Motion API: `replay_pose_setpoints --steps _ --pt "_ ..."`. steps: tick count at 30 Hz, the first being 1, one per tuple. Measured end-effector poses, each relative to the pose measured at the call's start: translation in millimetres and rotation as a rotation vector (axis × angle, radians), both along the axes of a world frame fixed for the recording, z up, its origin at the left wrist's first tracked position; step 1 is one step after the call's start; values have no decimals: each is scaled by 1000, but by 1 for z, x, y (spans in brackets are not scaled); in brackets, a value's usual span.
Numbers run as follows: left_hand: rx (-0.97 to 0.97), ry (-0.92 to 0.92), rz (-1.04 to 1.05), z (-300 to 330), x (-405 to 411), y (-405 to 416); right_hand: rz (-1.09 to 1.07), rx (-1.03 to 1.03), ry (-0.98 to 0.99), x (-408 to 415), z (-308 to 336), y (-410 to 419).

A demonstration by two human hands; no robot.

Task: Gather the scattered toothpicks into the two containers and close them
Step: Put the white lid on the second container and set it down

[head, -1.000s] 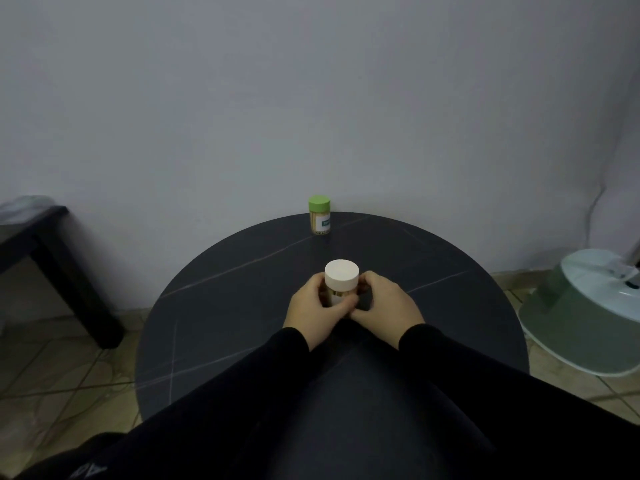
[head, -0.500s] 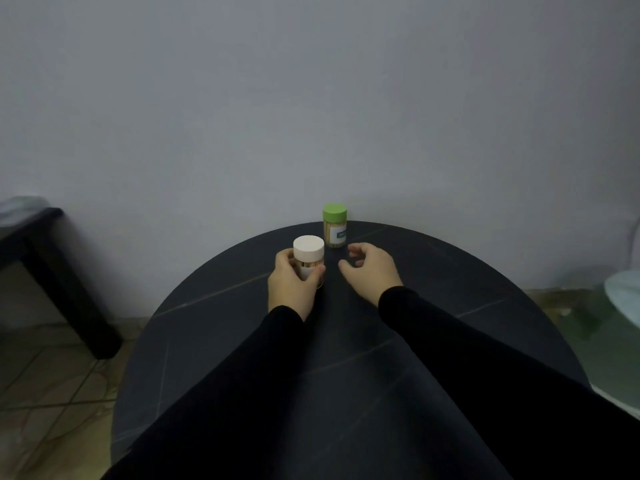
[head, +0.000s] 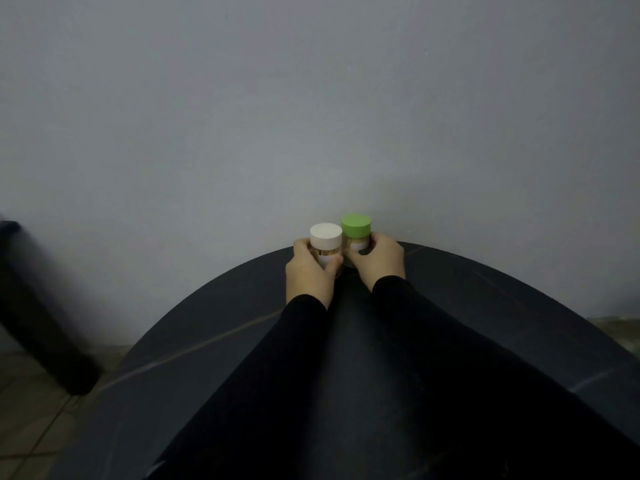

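Black sleeves (head: 398, 358) fill the near half of the view and cover much of the round dark table (head: 214, 323), so its near surface cannot be checked for toothpicks. The light is dim, and the lower bodies of both jars are hidden behind fingers; whether either jar rests on the tabletop or is slightly lifted cannot be told.

At the left edge a blurred dark furniture leg (head: 45, 341) stands on the tiled floor (head: 31, 427), and a plain grey wall (head: 311, 116) rises right behind the table's far rim.

At that far rim, the white-lidded jar (head: 326, 242) and the green-lidded jar (head: 355, 233) stand upright side by side, touching or nearly so, the white one on the left. Both lids are on.

The left hand (head: 310, 275) wraps the white-lidded jar, thumb curled across its near right side and fingers round its far left. The right hand (head: 382, 263) curls round the green-lidded jar from the right, its thumb on the jar's near face just below the lid. Both arms reach straight out, wrists close together.
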State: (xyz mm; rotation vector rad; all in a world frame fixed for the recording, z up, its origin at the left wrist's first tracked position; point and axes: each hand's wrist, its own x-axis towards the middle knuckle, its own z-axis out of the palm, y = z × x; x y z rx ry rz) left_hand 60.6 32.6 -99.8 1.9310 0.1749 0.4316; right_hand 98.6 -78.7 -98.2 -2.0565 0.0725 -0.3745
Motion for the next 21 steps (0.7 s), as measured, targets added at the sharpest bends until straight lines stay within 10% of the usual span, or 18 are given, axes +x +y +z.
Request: replay_pose_setpoints --steps 21 --pt "94 52 -57 2 89 -1 14 -102 22 70 -8 -15"
